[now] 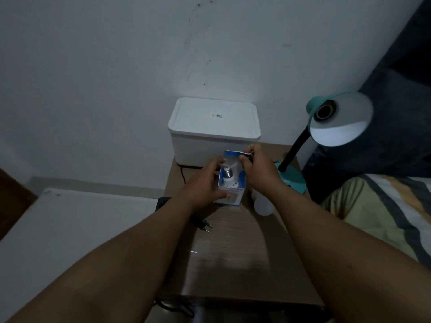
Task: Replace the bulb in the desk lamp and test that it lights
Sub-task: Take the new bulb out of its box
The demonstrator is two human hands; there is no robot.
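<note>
A blue and white bulb box [241, 183] stands open on the wooden bedside table [233, 248]. Inside it a white bulb [228, 176] sits with its metal screw base up. My left hand [205, 185] grips the box's left side. My right hand [256, 166] pinches the box's raised top flap. The teal desk lamp [338, 120] stands at the table's right, its shade tilted toward me and its socket empty. A second white bulb [262, 205] lies on the table, partly hidden under my right forearm.
A white lidded box [213, 131] sits at the back of the table against the wall. A black two-pin plug [203, 223] with its cord lies on the table's left part. A bed with striped bedding [384, 206] is at the right, a white surface [77, 229] at the left.
</note>
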